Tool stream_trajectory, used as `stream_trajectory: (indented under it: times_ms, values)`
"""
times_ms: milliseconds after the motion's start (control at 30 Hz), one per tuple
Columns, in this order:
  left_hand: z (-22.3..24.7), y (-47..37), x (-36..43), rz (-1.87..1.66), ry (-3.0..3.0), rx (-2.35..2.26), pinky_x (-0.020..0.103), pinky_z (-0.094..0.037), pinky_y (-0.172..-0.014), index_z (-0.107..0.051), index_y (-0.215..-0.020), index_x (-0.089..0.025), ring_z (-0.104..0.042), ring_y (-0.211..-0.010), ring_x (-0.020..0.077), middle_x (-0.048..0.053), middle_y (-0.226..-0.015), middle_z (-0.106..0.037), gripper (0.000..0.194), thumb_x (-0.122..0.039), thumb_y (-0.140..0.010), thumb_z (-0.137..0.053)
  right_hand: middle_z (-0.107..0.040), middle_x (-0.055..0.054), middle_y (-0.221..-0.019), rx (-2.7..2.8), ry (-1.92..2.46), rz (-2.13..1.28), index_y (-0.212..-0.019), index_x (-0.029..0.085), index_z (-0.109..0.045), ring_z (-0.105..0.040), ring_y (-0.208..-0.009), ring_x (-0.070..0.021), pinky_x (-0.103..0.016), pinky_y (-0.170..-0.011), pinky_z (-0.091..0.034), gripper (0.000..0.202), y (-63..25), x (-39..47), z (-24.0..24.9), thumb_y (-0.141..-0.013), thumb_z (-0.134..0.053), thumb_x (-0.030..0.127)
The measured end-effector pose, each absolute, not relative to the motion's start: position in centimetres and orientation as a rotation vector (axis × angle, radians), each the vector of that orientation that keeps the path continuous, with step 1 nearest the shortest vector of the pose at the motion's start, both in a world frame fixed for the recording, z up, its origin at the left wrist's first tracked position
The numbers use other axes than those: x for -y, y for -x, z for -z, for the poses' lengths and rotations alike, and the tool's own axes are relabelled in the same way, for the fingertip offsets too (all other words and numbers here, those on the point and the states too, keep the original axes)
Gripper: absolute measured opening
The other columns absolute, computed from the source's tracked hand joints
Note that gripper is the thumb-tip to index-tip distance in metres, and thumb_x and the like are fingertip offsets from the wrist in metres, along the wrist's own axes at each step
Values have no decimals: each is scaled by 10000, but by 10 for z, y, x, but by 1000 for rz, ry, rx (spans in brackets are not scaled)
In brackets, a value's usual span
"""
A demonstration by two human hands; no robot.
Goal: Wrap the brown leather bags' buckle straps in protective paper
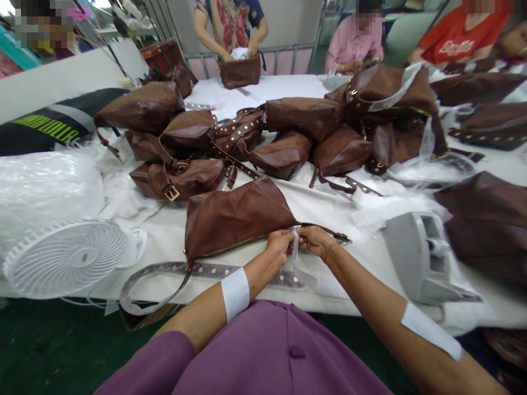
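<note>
A studded strap in clear wrap lies along the near edge of the white table; beyond it the left hand and right hand nearly meet, fingers closed, both pinching a clear plastic strip; the brown bag lies at the fingertips, zip side near; behind it sit heaped bags; farthest, a person reaches into an upright bag.

On our white-covered table we had a zippered brown bag and its wrapped, studded strap, a white fan, a grey plastic holder, loose clear plastic and, farther back, a heap of similar brown bags.
</note>
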State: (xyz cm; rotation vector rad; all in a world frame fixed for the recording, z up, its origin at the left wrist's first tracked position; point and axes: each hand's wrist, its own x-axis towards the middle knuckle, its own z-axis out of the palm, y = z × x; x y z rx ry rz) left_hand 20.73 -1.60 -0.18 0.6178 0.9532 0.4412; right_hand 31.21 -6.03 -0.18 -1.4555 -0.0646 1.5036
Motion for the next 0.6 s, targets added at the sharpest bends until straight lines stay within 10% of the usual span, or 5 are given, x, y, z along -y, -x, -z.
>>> stream_trajectory:
  times_ms: [600]
  values:
    - [0,-213,18,-504,-606,-1016,233,-396,-471,-550,-614,-145,-512,-456,106,25,-547,-582,132,-178,-526,-642,-464,38,-442,-73,1456,-1512,-668,133,-511,-389,-352,-53,-142,-339,-327,175,-308,46,-2,-815,-489,42]
